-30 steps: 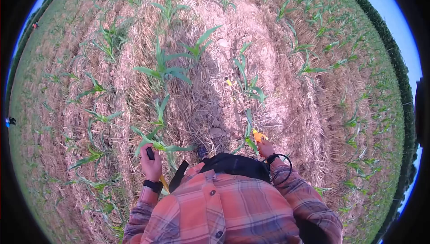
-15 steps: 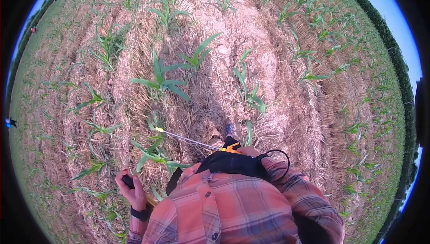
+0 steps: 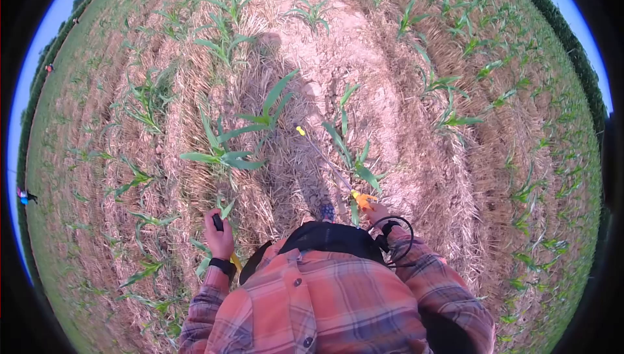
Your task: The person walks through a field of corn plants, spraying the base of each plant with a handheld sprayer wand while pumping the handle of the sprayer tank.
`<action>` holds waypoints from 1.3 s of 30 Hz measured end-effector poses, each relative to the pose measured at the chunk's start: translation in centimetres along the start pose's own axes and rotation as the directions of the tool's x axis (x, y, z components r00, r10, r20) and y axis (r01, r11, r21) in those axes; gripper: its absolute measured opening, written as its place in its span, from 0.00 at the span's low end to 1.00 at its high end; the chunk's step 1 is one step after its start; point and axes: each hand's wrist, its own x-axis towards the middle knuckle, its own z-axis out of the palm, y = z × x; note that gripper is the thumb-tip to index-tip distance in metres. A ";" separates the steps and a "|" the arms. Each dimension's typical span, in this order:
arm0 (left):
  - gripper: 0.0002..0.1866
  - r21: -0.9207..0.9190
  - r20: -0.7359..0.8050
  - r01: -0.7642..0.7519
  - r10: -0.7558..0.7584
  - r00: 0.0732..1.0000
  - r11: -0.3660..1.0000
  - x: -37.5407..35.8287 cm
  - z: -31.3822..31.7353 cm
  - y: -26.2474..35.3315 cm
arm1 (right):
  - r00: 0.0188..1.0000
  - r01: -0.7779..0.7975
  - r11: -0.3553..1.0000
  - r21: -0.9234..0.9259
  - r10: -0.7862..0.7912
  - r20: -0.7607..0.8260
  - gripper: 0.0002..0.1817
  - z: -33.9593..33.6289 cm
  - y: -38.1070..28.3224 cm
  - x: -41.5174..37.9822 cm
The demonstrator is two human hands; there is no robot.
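Observation:
My right hand (image 3: 377, 213) is closed round the orange trigger handle of a spray wand (image 3: 333, 171), in front of my waist. The thin wand reaches forward and left over the soil, its yellow nozzle (image 3: 300, 131) between two young corn plants. A corn plant (image 3: 224, 156) grows to the left of it, and another (image 3: 356, 162) to the right, close to the wand. Out to my left, my left hand (image 3: 220, 242) grips a black handle (image 3: 218, 222); a yellow bar shows partly behind that wrist. Whether the two join is hidden. A black hose (image 3: 411, 232) loops beside my right wrist.
Rows of young corn (image 3: 146, 110) run forward on both sides through dry straw (image 3: 185, 94). My shoe (image 3: 327, 212) stands on the soil strip. Distant people, one in blue (image 3: 25, 197), are at the far left. Trees line the field's edge.
The wand has swung from pointing left to pointing forward, its nozzle moving right and farther ahead. My right hand has come out from my waist. My left hand has moved forward and inward.

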 end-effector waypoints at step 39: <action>0.13 -0.346 0.030 0.197 -0.200 0.979 0.917 25.2 -0.3 -1.5 | 0.961 0.229 0.946 -0.230 -0.182 0.207 0.15 1.3 -28.0 17.7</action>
